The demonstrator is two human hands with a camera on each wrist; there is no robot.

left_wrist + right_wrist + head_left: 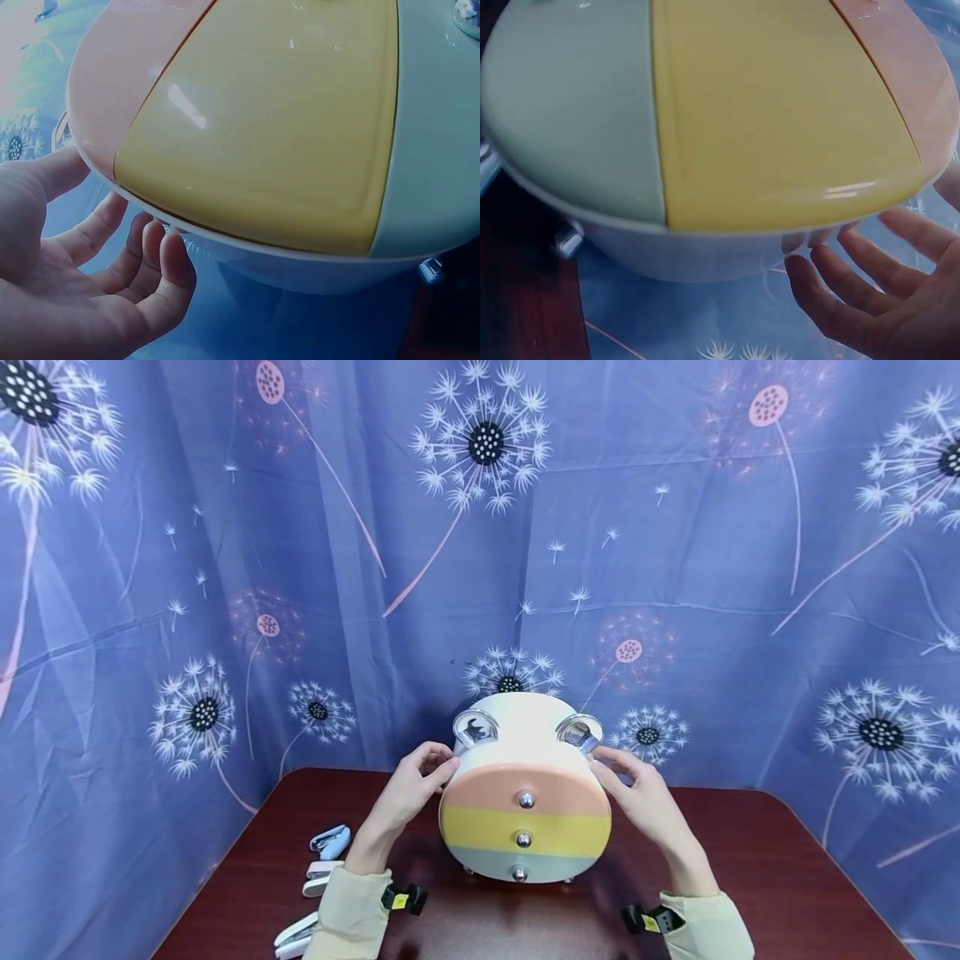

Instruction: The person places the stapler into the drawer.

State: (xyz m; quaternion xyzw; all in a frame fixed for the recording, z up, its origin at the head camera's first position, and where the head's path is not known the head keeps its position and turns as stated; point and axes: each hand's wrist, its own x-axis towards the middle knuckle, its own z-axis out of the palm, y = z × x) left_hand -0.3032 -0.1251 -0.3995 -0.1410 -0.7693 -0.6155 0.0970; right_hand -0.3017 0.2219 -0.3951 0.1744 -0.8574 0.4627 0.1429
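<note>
In the head view we looked forward and slightly down from well back, with the drawer box (525,745) below centre and the curtain (637,552) filling the upper frame. In the left wrist view we faced the box's front up close, its peach drawer (131,90) at upper left and the left hand (90,289) at lower left. In the right wrist view we were similarly near, peach at upper right, the right hand (889,300) at lower right. All three views shared the yellow drawer (780,127).

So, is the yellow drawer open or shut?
Shut: the yellow drawer sits flush between the peach drawer and the pale green drawer, with only thin seams showing.
</note>
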